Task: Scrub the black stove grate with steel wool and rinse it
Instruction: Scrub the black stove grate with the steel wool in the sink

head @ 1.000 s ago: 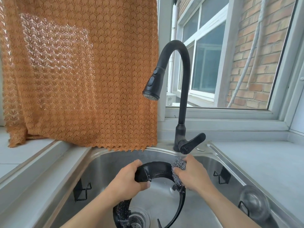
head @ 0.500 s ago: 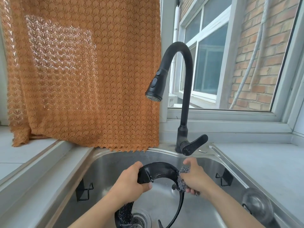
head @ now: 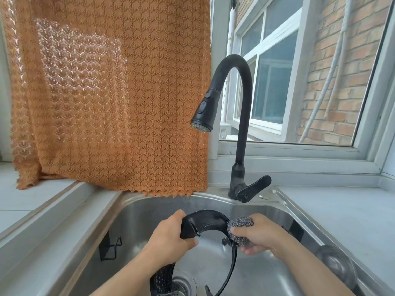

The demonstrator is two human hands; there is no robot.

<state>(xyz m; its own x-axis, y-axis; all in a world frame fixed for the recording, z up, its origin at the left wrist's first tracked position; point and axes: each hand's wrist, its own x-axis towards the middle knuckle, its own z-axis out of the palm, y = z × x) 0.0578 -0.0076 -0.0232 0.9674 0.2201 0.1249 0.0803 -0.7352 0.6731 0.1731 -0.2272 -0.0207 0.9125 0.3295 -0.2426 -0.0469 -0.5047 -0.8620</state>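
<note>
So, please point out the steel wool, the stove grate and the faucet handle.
steel wool (head: 240, 224): head view, on its upper part above the fingers.
stove grate (head: 205, 218): head view, on the top arc between the hands.
faucet handle (head: 254, 186): head view, on the lever's middle.

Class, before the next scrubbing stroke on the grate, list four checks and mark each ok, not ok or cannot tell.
1. Left hand grips the stove grate: ok.
2. Right hand holds the steel wool: ok.
3. Steel wool touches the grate: ok.
4. Grate is over the sink: ok.
5. Water runs from the tap for rinsing: not ok, none visible.
6. Grate is scrubbed clean: cannot tell.
</note>
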